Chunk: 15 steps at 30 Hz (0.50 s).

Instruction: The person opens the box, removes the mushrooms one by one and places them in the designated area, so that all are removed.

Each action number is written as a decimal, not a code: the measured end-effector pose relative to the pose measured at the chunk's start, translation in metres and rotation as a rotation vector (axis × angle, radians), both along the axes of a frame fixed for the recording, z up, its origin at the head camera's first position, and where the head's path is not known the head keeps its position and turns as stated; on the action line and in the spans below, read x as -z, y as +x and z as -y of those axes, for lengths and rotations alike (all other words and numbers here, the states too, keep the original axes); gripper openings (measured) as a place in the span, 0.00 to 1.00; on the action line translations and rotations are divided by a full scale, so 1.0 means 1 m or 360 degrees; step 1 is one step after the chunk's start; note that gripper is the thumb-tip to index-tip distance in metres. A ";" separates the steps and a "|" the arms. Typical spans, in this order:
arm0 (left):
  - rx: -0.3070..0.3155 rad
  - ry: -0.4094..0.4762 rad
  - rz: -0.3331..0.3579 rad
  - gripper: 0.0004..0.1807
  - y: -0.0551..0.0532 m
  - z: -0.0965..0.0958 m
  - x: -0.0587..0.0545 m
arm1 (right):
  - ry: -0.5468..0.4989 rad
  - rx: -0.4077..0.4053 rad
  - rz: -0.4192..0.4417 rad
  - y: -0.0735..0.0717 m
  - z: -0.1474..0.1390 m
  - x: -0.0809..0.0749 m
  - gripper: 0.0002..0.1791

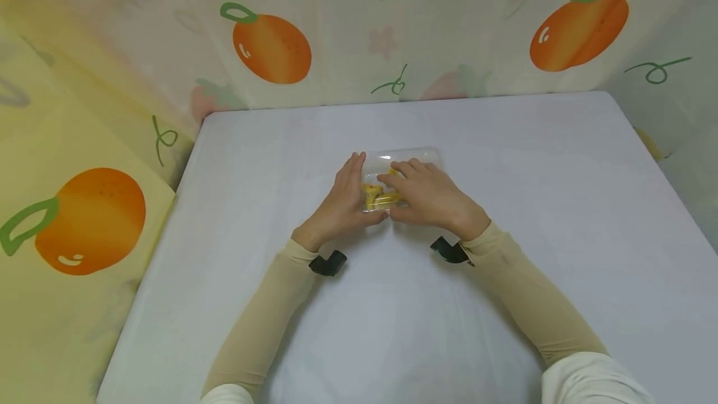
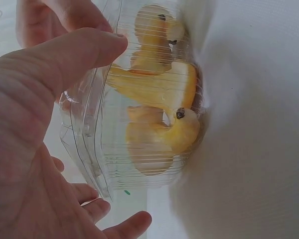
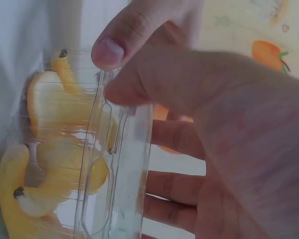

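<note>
A clear plastic box (image 1: 429, 156) rests on the white-covered table, holding several yellow banana-like pieces (image 2: 162, 89) with dark tips and pale faces. My left hand (image 1: 344, 201) holds its left side, fingers running along it and thumb at the front rim. From the right, my right hand (image 1: 434, 198) reaches over the top, with its fingers across the clear plastic and its thumb at the front rim. Both thumbs meet close together at that rim in the right wrist view. Ridged walls (image 3: 65, 99) blur the yellow pieces; my right hand hides part of them in the head view.
The white tablecloth (image 1: 392, 329) spreads around the box. Behind the table hangs a curtain (image 1: 336, 36) printed with oranges and flowers, and a yellow one (image 1: 56, 317) hangs at the left. Dark straps (image 1: 328, 264) sit at my wrists.
</note>
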<state>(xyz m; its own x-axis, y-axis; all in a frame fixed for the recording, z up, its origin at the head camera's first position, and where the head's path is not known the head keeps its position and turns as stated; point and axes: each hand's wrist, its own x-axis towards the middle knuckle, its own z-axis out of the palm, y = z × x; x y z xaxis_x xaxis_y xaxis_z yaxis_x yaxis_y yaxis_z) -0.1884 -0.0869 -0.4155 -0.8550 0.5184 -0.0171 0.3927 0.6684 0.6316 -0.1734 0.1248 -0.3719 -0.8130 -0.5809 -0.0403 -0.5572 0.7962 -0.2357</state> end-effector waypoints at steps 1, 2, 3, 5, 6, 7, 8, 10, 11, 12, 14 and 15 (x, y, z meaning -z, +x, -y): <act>0.0003 0.0005 -0.0001 0.65 0.000 0.000 0.000 | -0.0009 0.0001 -0.0012 0.000 0.000 0.000 0.30; 0.0006 0.0010 -0.0003 0.65 -0.001 -0.001 0.000 | -0.0015 0.0001 -0.0028 0.000 0.000 -0.001 0.30; 0.0008 0.0011 -0.0005 0.65 -0.001 -0.001 0.001 | -0.0019 0.0002 -0.0047 0.001 0.001 -0.001 0.29; 0.0009 0.0000 -0.0009 0.64 0.000 -0.002 0.001 | -0.0012 0.0006 -0.0084 0.002 0.002 -0.001 0.28; 0.0006 -0.0013 -0.0009 0.63 0.000 -0.003 0.001 | 0.0001 0.0009 -0.0103 0.002 0.003 -0.001 0.28; 0.0002 -0.0027 -0.0009 0.63 0.001 -0.003 0.001 | 0.0018 0.0015 -0.0119 0.003 0.004 -0.002 0.27; -0.0003 -0.0043 -0.0011 0.62 0.002 -0.004 0.001 | 0.0036 0.0014 -0.0144 0.003 0.005 -0.001 0.27; -0.0019 -0.0082 -0.0022 0.61 0.004 -0.005 0.001 | 0.0062 0.0010 -0.0191 0.005 0.007 -0.001 0.26; -0.0028 -0.0097 -0.0025 0.61 0.005 -0.006 0.002 | 0.0070 0.0009 -0.0211 0.006 0.008 -0.001 0.25; -0.0038 -0.0109 -0.0029 0.61 0.005 -0.006 0.002 | 0.0073 0.0008 -0.0228 0.006 0.009 -0.001 0.25; -0.0057 -0.0118 -0.0034 0.61 0.006 -0.007 0.002 | 0.0071 0.0004 -0.0253 0.006 0.010 -0.001 0.24; -0.0070 -0.0118 -0.0032 0.60 0.006 -0.007 0.002 | 0.0064 0.0003 -0.0253 0.006 0.010 -0.001 0.24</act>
<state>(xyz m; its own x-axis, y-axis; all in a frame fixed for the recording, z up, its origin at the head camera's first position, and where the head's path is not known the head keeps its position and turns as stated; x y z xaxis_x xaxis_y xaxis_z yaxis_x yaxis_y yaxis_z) -0.1822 -0.0802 -0.4176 -0.8774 0.4784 -0.0364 0.3742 0.7298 0.5722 -0.1672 0.1147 -0.3706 -0.8121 -0.5799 0.0655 -0.5834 0.8043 -0.1127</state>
